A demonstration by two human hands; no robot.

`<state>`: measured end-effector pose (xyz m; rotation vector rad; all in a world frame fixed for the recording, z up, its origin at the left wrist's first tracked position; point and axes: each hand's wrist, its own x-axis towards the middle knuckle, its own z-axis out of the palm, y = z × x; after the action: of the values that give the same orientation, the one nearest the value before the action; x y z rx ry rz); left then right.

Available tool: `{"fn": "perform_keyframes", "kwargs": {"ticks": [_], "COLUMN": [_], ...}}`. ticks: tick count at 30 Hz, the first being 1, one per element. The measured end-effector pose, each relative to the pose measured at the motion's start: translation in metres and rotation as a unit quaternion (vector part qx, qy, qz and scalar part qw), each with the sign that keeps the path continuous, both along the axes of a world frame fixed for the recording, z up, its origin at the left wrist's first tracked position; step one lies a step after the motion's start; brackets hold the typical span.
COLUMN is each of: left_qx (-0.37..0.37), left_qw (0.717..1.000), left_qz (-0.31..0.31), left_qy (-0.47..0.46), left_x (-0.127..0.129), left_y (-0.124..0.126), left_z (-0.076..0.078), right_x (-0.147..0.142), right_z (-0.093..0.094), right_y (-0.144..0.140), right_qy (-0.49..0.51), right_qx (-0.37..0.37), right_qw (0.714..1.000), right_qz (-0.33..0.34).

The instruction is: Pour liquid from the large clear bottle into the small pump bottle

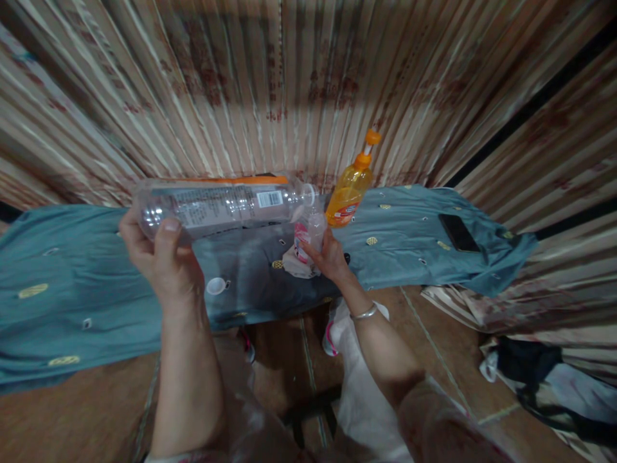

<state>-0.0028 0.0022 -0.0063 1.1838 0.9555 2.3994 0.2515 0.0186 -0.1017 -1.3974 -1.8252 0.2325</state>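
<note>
Two hands, both full. Clock centred on the small pink-labelled bottle (310,236), mid-view above the near edge of the cloth.

Left hand (164,263), at 9 o'clock: wrapped around the base end of a large clear plastic bottle (216,206), thumb on the near side. That bottle lies almost level in the air, neck pointing to 3 o'clock. Right hand (331,256), at 4 to 5 o'clock: fingers closed around the small bottle, whose top sits just under the large bottle's mouth. Touching or a hair apart, cannot tell. Liquid inside either, cannot tell.

Risks, in my judgement: long bottle held only at its base, so a small wrist dip would swing the mouth off the narrow target; any liquid would then run over the right fingers. A harder squeeze could buckle the thin wall or send out a surge.

Beneath the small bottle, a crumpled pale wad (299,269), cloth or paper unclear; poor footing if the bottle were set there.

At 1 to 2 o'clock, an orange pump bottle (346,199) near the mouths; a sideways knock could topple it. At 8, a white round lid (215,286) lies loose on the teal pineapple-print cloth (110,270), close enough to the edge to get brushed off. At 3, well apart, a dark smartphone (457,233); only a wide splash threatens it. At 12, the pleated curtain (289,83).
</note>
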Motion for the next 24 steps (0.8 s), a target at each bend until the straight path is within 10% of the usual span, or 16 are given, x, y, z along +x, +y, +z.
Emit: {"fn": "perform_keyframes", "kwargs": {"ticks": [24], "left_qx": [0.001], "left_qw": [1.000], "left_qz": [0.005], "left_qy": [-0.016], "left_x": [0.0043], "left_y": [-0.0006], "left_z": [0.0030], "right_x": [0.0001], "right_z": [0.0008], "right_y": [-0.0013], "right_qy": [0.046], "right_qx": [-0.034], "right_qw": [0.998], "right_qz": [-0.017]}}
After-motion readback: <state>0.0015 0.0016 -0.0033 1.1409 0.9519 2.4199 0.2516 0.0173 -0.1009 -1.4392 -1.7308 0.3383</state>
